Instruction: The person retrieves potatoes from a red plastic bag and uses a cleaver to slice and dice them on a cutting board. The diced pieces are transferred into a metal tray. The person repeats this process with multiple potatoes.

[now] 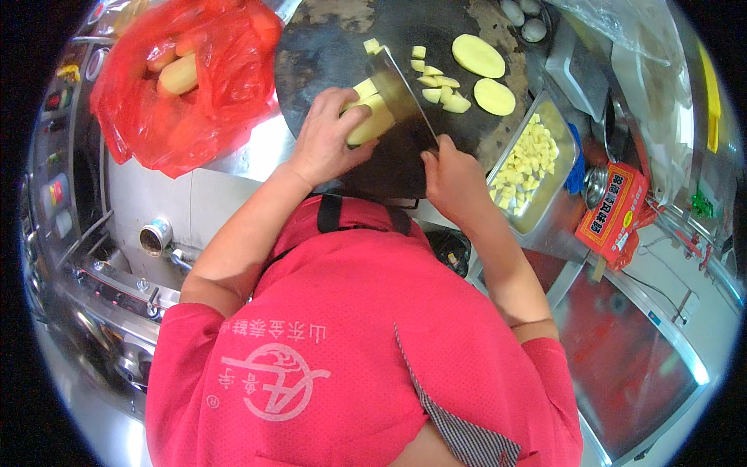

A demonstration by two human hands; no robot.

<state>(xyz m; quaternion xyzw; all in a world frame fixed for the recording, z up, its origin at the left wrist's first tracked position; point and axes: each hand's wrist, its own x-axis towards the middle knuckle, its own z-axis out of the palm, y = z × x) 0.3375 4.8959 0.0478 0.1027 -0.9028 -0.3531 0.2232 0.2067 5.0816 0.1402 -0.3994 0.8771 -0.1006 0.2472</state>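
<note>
On the round dark cutting board [327, 52], my left hand [335, 137] holds a peeled, partly cut potato [373, 119]. My right hand [452, 175] is closed on the handle of a cleaver [405, 96], whose blurred blade stands against the potato's right side. Two potato cubes [372, 46] lie near the blade's far end. Right of the blade are several small potato pieces [446, 93] and two flat oval potato slices [478, 55]. A metal tray [537, 213] of diced potato [528, 160] stands beside the board, near my right forearm.
At the left, an open red plastic bag [192, 117] holds peeled potatoes [178, 75]. A red printed box [613, 210], a metal lid [595, 184] and a blue cloth [576, 157] lie right of the tray. Grey-shelled eggs [533, 30] and a pale plastic container [575, 67] are at the upper right.
</note>
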